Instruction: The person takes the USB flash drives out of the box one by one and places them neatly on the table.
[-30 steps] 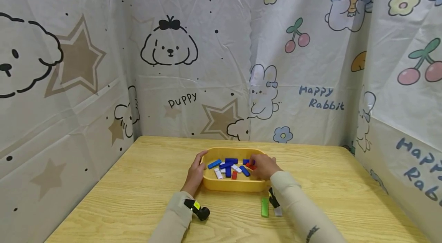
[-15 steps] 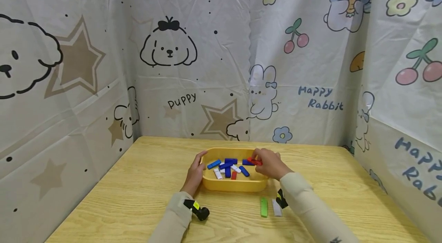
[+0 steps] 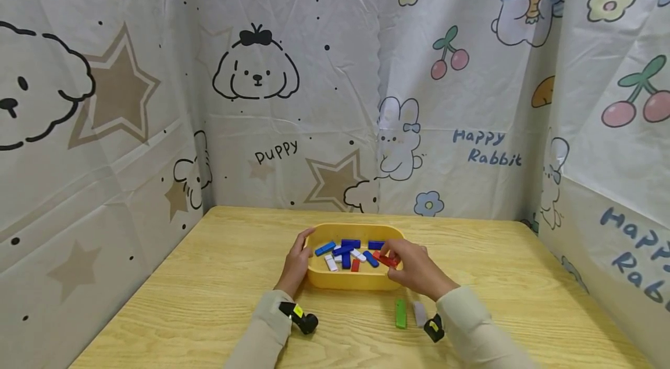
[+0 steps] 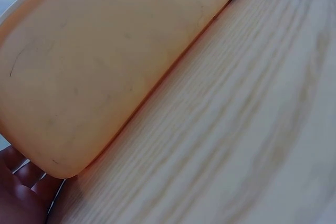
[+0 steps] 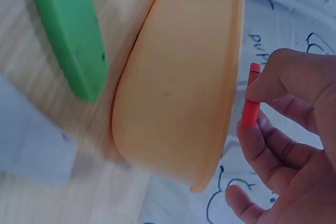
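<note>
My left hand [image 3: 297, 264] grips the left end of a yellow plastic tub [image 3: 356, 281], whose outer side fills much of the left wrist view. In the right wrist view my right hand [image 5: 294, 129] pinches a small red oblong block [image 5: 251, 109] between thumb and fingertips, at rim height. The head view has this hand over the tub's right end. Inside lie several similar blocks: a light blue block [image 3: 325, 249], dark blue ones, a white block [image 3: 331, 263] and another red block [image 3: 355, 265].
In front of the tub, a green block [image 3: 401, 313] and a whitish block [image 3: 420, 314] lie side by side on the wooden table [image 3: 235, 276]. Patterned curtains [image 3: 256, 124] enclose the table at the back and both sides.
My right hand has lifted the red block from among the others and drawn it slightly toward me, its wrist turning outward. My left hand has stayed put on the tub.
</note>
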A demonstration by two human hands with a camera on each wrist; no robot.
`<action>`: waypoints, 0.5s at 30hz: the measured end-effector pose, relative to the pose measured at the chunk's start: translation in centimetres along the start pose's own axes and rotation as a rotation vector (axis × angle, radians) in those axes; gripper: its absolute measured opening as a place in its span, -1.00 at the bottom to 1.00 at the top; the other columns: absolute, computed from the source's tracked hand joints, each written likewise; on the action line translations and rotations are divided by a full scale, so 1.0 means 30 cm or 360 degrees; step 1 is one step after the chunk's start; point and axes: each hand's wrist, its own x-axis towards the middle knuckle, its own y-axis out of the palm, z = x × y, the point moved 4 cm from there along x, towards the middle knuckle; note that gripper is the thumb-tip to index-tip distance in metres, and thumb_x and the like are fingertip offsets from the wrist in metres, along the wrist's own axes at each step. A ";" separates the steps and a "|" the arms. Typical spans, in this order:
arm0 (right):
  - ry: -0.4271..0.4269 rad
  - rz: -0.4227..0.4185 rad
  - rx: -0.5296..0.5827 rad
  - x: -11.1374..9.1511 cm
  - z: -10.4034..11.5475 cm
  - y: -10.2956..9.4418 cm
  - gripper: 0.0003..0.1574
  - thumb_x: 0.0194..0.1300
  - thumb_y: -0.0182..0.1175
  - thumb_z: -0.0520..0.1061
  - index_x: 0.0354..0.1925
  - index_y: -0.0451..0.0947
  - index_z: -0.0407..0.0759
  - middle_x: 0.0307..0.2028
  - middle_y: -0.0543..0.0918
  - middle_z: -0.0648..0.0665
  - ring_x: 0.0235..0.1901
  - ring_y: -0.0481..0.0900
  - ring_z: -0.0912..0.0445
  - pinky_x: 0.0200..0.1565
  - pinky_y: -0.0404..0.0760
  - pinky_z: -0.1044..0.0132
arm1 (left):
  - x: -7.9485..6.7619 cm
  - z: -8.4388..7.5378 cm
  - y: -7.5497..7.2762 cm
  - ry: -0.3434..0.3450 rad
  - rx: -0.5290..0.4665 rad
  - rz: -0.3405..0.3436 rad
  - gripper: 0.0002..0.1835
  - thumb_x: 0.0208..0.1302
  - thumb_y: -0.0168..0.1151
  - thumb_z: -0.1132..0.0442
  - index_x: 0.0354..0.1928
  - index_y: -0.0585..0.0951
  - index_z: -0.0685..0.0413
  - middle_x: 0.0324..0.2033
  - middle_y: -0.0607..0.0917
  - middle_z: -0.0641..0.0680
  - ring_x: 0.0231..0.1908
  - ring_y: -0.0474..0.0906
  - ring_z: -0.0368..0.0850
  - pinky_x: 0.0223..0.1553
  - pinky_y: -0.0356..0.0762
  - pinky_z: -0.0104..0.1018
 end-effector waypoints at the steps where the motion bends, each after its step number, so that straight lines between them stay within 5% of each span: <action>1: -0.0025 -0.0009 0.0008 -0.009 0.006 0.003 -0.61 -0.03 0.40 -0.27 -0.20 0.54 -0.03 -0.37 0.57 0.08 -0.34 0.49 0.16 -0.21 0.29 0.13 | -0.001 0.000 0.001 -0.0001 -0.0005 0.0003 -0.42 0.23 -0.14 0.39 0.33 0.38 -0.02 0.39 0.29 0.14 0.43 0.04 0.10 0.36 0.01 0.10; 7: -0.0138 -0.0036 0.0052 -0.058 0.035 0.018 -0.60 0.00 0.37 -0.30 -0.18 0.53 -0.03 -0.34 0.57 0.08 -0.34 0.49 0.19 -0.18 0.35 0.12 | 0.000 0.003 0.002 -0.0001 -0.0005 0.0010 -0.42 0.25 -0.14 0.39 0.33 0.38 -0.04 0.39 0.29 0.12 0.43 0.05 0.08 0.36 0.03 0.10; 15: -0.0130 0.0000 0.0054 -0.110 0.055 0.041 -0.60 0.00 0.37 -0.29 -0.16 0.55 -0.01 -0.36 0.53 0.11 -0.37 0.45 0.21 -0.20 0.44 0.22 | 0.007 0.010 0.002 0.0003 0.0013 0.0023 -0.42 0.26 -0.15 0.39 0.34 0.36 -0.04 0.40 0.27 0.12 0.44 0.02 0.10 0.37 -0.02 0.12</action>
